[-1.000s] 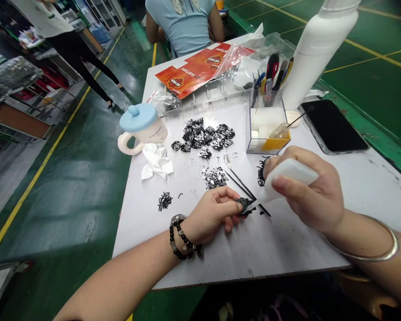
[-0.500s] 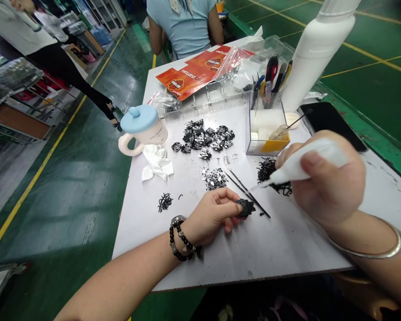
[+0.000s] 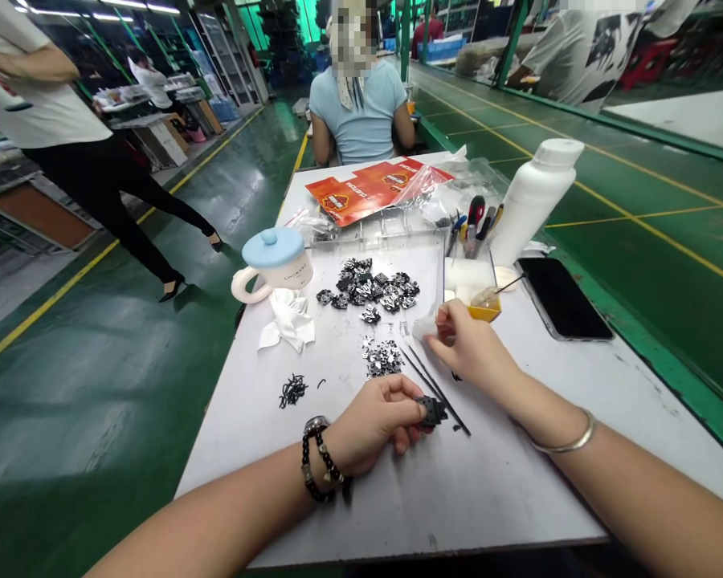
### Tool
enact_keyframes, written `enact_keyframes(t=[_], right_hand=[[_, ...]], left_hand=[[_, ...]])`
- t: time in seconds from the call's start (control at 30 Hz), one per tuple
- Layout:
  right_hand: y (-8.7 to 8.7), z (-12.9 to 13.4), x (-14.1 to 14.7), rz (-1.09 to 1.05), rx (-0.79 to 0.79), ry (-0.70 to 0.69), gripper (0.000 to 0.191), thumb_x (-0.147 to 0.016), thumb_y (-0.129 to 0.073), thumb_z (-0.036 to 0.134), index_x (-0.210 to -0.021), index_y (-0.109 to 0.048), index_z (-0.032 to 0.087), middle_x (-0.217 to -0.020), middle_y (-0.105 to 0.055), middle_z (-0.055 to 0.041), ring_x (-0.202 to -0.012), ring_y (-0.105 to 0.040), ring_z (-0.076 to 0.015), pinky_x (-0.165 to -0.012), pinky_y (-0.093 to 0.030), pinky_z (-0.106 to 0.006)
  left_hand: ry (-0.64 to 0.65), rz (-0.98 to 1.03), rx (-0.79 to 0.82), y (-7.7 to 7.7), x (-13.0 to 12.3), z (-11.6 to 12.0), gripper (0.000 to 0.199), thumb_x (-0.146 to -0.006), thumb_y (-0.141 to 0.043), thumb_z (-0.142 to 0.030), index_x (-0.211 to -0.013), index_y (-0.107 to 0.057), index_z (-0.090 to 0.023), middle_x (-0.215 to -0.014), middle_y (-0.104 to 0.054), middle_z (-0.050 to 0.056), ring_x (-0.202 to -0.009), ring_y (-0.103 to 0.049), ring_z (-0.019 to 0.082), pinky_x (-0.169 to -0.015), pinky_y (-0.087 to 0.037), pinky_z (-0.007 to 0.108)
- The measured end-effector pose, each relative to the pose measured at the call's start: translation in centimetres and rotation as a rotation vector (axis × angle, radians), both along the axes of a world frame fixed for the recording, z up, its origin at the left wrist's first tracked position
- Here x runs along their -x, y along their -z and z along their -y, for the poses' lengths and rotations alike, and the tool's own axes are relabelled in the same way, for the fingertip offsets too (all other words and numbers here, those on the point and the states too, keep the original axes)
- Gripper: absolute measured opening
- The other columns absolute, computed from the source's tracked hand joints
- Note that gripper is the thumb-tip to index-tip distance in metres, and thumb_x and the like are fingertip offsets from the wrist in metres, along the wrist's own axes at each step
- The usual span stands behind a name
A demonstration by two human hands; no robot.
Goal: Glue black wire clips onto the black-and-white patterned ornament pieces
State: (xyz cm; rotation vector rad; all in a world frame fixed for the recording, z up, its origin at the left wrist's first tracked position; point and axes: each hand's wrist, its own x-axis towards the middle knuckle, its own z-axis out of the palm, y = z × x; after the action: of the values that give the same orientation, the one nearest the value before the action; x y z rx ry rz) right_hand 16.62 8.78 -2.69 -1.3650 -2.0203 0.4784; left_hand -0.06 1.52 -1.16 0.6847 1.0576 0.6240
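Observation:
My left hand (image 3: 391,413) pinches a small black plastic block (image 3: 434,411) between thumb and fingers, low over the white tabletop (image 3: 337,498). Just beyond it, a thumb and fingers of my right hand (image 3: 475,345) are closed on a white squeeze bottle (image 3: 425,326), mostly hidden and seen as a pale, translucent shape. Two thin dark rods (image 3: 435,388), perhaps one pair of tweezers, lie between the hands. Left of them is a heap of small silver metal pieces (image 3: 384,359). Farther back sits a pile of black and silver parts (image 3: 361,282).
A lidded mug (image 3: 277,261) and crumpled tissue (image 3: 289,321) stand left, with short black strips (image 3: 292,391) nearer. At right are a tool holder (image 3: 470,277), white bottle (image 3: 533,201) and phone (image 3: 563,297). A seated person (image 3: 361,112) is ahead; another (image 3: 84,160) walks at left.
My right hand has moved left and away from me, taking the squeeze bottle with it. My left hand still grips the black block. The view has tilted up.

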Motion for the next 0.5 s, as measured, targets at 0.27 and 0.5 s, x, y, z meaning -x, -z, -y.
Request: enact_keyframes(t=[0.27, 0.5], right_hand=[[-3.6, 0.0, -4.8, -0.079, -0.580, 0.406, 0.022, -0.073, -0.067, 0.032, -0.085, -0.053, 0.020, -0.079, -0.054, -0.0040, -0.060, -0.048, -0.0152, -0.059, -0.040, -0.031], [-2.3, -3.3, -7.1, 0.048, -0.623, 0.453, 0.016, -0.076, -0.065, 0.036, -0.087, -0.067, 0.024, -0.079, -0.070, -0.0057, -0.074, -0.065, -0.0240, -0.067, -0.045, -0.034]], left_hand=[[0.006, 0.031, -0.018, 0.0, 0.0, 0.1, 0.018, -0.057, -0.061, -0.016, -0.072, -0.051, -0.015, -0.053, -0.062, 0.000, -0.038, -0.049, 0.006, -0.031, -0.032, 0.014], [-0.002, 0.061, -0.006, 0.3, 0.0, 0.1, 0.017, -0.056, -0.064, -0.014, -0.070, -0.055, -0.014, -0.051, -0.061, 0.000, -0.038, -0.050, 0.007, -0.032, -0.035, 0.015]])
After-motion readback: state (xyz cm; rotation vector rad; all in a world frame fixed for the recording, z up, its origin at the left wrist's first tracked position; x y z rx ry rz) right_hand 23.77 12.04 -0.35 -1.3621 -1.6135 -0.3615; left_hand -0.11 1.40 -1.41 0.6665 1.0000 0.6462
